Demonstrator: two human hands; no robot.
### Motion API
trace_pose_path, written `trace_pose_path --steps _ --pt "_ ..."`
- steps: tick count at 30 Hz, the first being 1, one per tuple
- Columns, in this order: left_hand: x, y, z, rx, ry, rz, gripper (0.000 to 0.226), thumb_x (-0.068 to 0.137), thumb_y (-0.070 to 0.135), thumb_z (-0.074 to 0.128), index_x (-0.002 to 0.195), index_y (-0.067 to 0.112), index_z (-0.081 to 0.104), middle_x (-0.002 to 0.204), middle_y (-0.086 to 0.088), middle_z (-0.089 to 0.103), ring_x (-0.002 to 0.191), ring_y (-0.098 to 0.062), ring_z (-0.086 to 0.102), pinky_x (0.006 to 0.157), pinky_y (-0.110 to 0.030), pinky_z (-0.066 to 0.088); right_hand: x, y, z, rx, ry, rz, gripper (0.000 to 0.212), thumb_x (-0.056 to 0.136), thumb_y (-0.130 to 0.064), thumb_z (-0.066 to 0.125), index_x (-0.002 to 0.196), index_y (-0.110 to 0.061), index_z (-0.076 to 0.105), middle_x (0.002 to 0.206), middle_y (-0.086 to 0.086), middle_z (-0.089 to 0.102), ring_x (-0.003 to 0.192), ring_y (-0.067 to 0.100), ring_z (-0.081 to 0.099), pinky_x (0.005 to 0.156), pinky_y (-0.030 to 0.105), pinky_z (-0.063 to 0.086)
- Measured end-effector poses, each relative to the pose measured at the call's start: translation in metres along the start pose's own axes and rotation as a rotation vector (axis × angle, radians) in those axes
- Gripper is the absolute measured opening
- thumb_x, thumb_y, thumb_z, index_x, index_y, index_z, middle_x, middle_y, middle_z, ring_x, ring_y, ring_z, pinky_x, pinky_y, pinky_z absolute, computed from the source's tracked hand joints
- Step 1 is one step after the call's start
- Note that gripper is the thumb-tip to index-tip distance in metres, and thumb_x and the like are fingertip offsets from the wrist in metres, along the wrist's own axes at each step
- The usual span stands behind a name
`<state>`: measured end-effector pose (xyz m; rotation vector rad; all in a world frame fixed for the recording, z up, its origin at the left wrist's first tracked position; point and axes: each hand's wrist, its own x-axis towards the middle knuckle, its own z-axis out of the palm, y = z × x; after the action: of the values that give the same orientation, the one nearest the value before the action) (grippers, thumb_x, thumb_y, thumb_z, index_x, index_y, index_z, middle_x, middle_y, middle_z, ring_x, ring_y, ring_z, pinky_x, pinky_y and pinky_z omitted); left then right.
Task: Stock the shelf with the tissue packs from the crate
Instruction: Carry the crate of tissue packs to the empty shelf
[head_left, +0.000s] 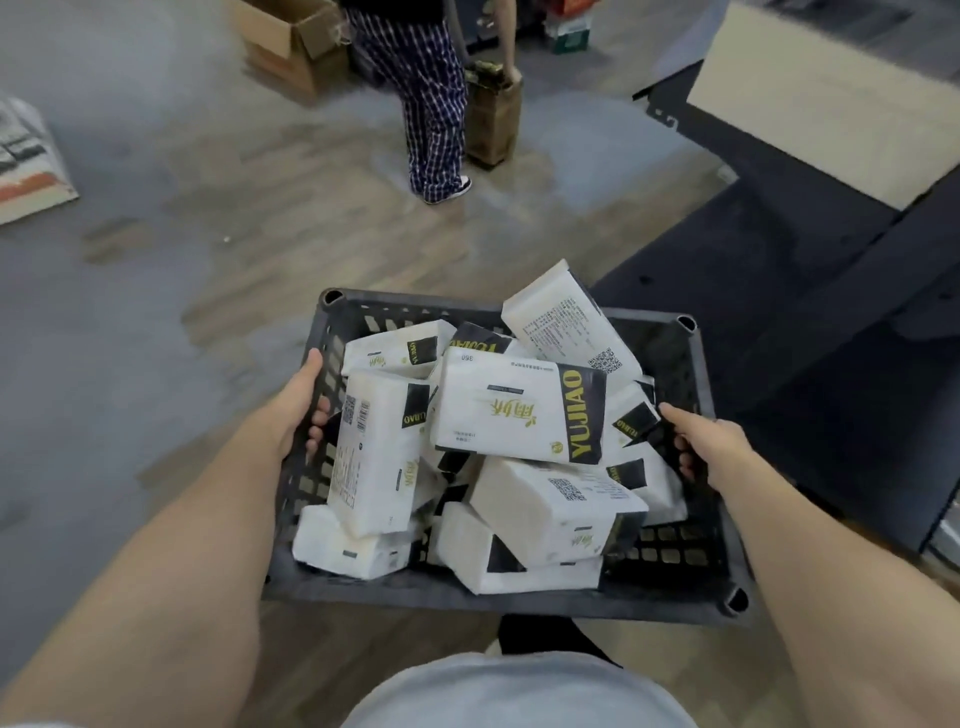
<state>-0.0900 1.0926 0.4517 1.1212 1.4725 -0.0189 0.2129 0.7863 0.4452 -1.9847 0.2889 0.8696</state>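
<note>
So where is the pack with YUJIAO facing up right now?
In the head view, the YUJIAO pack lies on top of the pile in the black crate, between the left hand and right hand.
</note>
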Motion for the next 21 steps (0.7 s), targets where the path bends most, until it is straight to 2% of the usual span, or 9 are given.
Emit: trace_pose_path --steps 4,8,16,21 --pt "0.03 0.012 -0.015 -0.054 0.035 -0.023 0.068 0.08 0.081 0.031 0.058 0.016 0.034 0.047 0.001 0.031 0.034 -0.014 0.026 0.036 -0.017 0.025 0.036 -0.033 0.04 -0.055 -0.03 -0.002 0.034 0.078 -0.032 0.075 0.072 -0.01 0.05 0.06 0.004 0.047 0.048 0.016 0.036 0.048 0.027 0.034" --pt "0.071 0.034 -0.025 -0.079 0.063 -0.069 0.068 0.08 0.081 0.032 0.058 0.017 0.035 0.047 0.001 0.032 0.035 -0.015 0.026 0.038 -0.019 0.024 0.081 -0.07 0.083 -0.115 -0.057 0.017 0.034 0.078 -0.035 0.075 0.078 -0.009 0.052 0.062 0.003 0.049 0.049 0.017 0.038 0.048 0.027 0.036" --pt "0.135 0.115 -0.056 -0.097 0.116 -0.076 0.067 0.083 0.078 0.032 0.057 0.016 0.036 0.046 0.001 0.033 0.033 -0.014 0.027 0.035 -0.018 0.025 0.138 -0.156 0.16 -0.166 -0.08 0.029 0.035 0.079 -0.035 0.074 0.072 -0.009 0.051 0.063 0.005 0.05 0.05 0.018 0.039 0.05 0.029 0.038" --pt "0.171 0.163 -0.081 -0.118 0.132 -0.053 0.067 0.082 0.079 0.032 0.056 0.017 0.036 0.047 0.002 0.034 0.037 -0.014 0.028 0.038 -0.02 0.025 0.166 -0.206 0.206 -0.152 -0.088 0.025 0.035 0.079 -0.034 0.074 0.084 -0.007 0.053 0.062 0.005 0.049 0.047 0.018 0.037 0.048 0.028 0.035"
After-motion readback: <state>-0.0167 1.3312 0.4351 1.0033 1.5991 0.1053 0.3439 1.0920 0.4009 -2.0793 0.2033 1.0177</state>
